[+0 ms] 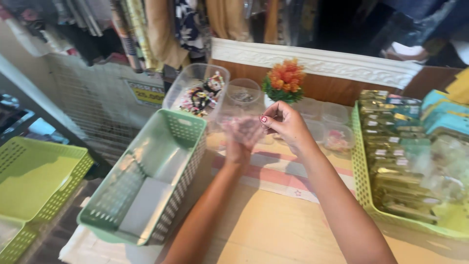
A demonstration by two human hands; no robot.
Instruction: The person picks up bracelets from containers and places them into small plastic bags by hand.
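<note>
My left hand [242, 139] is raised over the wooden table [273, 230], blurred by motion, palm turned up and fingers apart. My right hand [286, 122] hovers just above and right of it, fingertips pinched together near the left palm. Whether it pinches something small is too blurred to tell. Behind the hands stand a clear round jar [243, 95] and a clear tub [198, 88] filled with colourful small items.
A pale green basket [190, 129] sits at the left with flat packets inside. A lime basket [364, 195] of gold and green packets fills the right. An orange artificial flower [285, 79] and small clear cups [337, 137] stand at the back. Another lime basket [34, 181] lies lower left.
</note>
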